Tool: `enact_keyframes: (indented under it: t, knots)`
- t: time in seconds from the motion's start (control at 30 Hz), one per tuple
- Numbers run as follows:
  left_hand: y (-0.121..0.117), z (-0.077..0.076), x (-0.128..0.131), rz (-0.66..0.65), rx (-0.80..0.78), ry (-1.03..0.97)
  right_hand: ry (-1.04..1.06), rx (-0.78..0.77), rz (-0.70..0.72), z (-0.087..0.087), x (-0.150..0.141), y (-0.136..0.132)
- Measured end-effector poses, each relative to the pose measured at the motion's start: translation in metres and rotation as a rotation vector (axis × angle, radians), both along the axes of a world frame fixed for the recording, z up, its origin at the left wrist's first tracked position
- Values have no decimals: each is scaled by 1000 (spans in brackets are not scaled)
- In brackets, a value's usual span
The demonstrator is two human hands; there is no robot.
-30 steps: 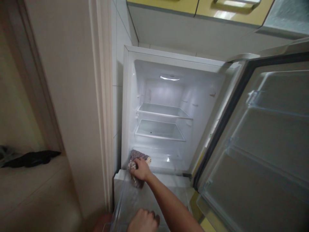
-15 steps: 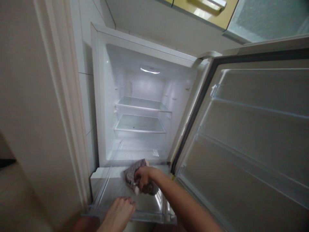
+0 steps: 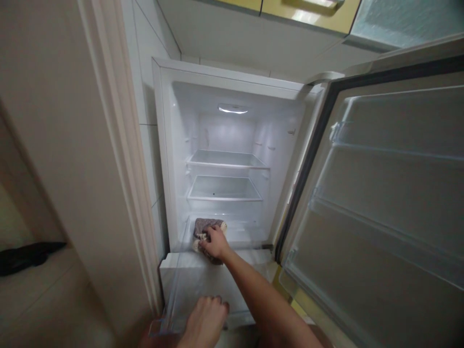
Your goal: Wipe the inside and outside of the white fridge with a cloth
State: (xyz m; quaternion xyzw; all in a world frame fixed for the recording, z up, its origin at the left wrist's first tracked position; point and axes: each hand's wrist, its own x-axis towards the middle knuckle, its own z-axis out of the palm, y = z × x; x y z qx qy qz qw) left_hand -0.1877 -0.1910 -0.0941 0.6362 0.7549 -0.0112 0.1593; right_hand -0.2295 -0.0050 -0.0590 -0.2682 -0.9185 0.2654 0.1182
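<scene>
Inside the open refrigerator, my right hand is closed on a bunched grey-brown cloth with pale edges. The cloth lies against the clear drawer, toward its back part. My left hand is nearer to me, its fingers curled over the drawer's front edge; its fingertips are partly hidden. The drawer is pulled out past the refrigerator's front. Above the cloth are two glass shelves, a lower shelf with a small dark speck and an upper shelf.
The refrigerator door stands wide open on the right, with clear door racks. A pale door frame is close on the left. Yellow cabinets hang above. A black object lies on the floor at far left.
My right hand has moved the cloth from the drawer's front part toward its back, deeper into the refrigerator. My left hand stays at the drawer's front edge. The view has shifted slightly.
</scene>
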Motion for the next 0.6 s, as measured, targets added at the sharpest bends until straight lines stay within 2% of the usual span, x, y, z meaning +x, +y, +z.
enact_keyframes:
  t: [0.1, 0.17, 0.23, 0.3, 0.37, 0.4, 0.43, 0.5, 0.57, 0.6]
  knots:
    - [-1, 3, -1, 4, -1, 3, -9, -63, 170, -4, -14, -21]
    - [0, 4, -1, 12, 9, 5, -44, -119, 295, -3, -11, -27]
    - [2, 5, 0, 25, 28, 14, -73, -186, 379, 2, 4, -27]
    - [4, 8, 0, 34, 46, 26, -72, -232, 399, 9, 32, -29]
    - [5, 12, -1, 38, 49, 33, 68, -240, 295, 10, 72, -39]
    - [5, 14, -2, 40, 47, 35, 193, -236, 188, 6, 93, -49]
    - [6, 17, -3, 42, 45, 34, 420, -257, 27, -3, 115, -62]
    - [5, 21, -5, 40, 45, 30, 749, -414, -288, -33, 153, -96]
    - [4, 25, -5, 24, 52, 17, 845, -659, -496, -73, 179, -130]
    - [3, 26, -5, 11, 59, 8, 789, -831, -511, -93, 186, -144]
